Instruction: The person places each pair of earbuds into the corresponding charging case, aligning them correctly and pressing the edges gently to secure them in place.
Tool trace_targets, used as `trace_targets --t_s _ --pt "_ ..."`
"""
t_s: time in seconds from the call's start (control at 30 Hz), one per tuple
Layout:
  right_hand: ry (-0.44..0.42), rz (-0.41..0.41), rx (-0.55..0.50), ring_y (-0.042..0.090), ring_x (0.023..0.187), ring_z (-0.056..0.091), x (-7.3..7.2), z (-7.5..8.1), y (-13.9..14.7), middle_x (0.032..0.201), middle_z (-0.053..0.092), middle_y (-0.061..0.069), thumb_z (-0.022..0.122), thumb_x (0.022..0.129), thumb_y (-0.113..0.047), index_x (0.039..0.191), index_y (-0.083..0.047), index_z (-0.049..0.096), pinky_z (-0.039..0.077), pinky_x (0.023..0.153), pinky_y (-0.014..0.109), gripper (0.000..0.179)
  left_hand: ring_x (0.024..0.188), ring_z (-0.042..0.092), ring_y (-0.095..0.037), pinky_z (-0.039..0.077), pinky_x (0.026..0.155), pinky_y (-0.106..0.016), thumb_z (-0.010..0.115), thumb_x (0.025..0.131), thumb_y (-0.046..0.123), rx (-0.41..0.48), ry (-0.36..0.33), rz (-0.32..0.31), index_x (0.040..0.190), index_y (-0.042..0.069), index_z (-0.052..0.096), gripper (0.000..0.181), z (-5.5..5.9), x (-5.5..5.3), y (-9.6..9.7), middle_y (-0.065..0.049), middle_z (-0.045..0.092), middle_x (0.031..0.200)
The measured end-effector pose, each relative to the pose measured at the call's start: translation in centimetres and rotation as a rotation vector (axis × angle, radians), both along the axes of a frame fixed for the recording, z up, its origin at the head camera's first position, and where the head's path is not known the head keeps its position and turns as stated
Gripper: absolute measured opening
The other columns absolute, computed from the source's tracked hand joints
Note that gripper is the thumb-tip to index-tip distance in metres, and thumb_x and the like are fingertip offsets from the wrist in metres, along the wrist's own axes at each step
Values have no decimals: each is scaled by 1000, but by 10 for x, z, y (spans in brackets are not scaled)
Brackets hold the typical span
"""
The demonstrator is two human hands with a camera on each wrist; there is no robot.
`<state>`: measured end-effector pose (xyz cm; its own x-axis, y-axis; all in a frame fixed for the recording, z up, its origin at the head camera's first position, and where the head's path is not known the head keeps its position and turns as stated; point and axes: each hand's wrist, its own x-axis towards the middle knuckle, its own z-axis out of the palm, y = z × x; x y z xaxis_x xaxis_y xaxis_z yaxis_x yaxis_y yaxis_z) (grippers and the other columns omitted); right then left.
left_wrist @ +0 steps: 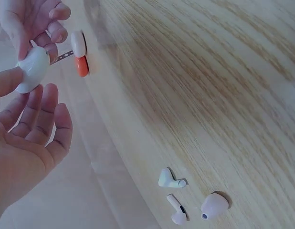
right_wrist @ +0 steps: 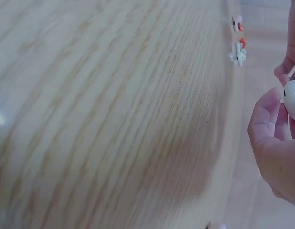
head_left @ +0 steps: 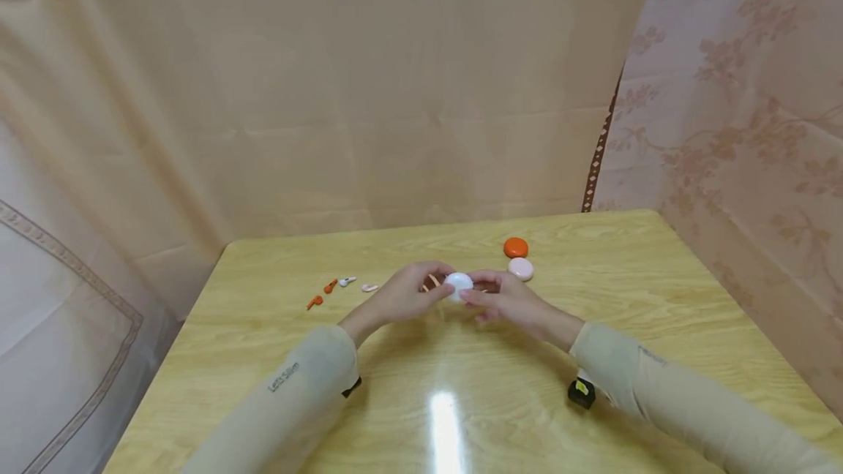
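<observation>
A round, glossy white earbud case (head_left: 459, 286) is held above the table between both hands. My left hand (head_left: 411, 291) pinches its left side, thumb on the near face and fingers behind. On the opposite side my right hand (head_left: 510, 303) grips it with thumb and fingers. In the left wrist view the white case (left_wrist: 35, 69) looks closed, with the left thumb pressed across it. The right wrist view cuts the case (right_wrist: 293, 98) off at the frame edge, and a small dark spot shows on its side.
Behind the right hand lie an orange round case (head_left: 516, 247) and a pale pink one (head_left: 520, 269). To the left are loose earbuds: two orange, one upper (head_left: 331, 286) and one lower (head_left: 315, 301), a white earbud (head_left: 347, 281) and a pink earbud (head_left: 369, 287). Curtains hang behind the wooden table (head_left: 527, 401).
</observation>
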<state>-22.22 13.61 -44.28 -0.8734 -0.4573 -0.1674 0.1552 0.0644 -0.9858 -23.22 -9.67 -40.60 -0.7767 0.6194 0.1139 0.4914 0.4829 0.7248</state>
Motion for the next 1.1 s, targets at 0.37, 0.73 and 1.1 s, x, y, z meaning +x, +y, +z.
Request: trace_targets --t_s 0.37,0.73,1.1 --pt "-27 -37 -4 28 97 67 -1 5 -1 111 71 11 74 95 -17 128 0 59 58 76 33 40 77 62 -16 52 67 -27 59 105 26 25 -8 30 125 5 62 29 -6 1 4 -3 65 102" --pt "5 -29 20 31 99 67 -2 8 -4 113 71 11 74 95 -20 131 1 60 58 77 34 43 84 66 -36 52 66 -30 50 108 32 57 -113 35 130 7 55 33 -9 7 0 -6 62 111" --pt "124 -26 76 39 99 65 0 11 -6 107 71 9 74 96 -20 129 -2 64 57 81 46 40 88 66 -38 53 70 -30 51 108 33 76 -144 46 128 9 56 32 -7 8 -2 -5 61 113"
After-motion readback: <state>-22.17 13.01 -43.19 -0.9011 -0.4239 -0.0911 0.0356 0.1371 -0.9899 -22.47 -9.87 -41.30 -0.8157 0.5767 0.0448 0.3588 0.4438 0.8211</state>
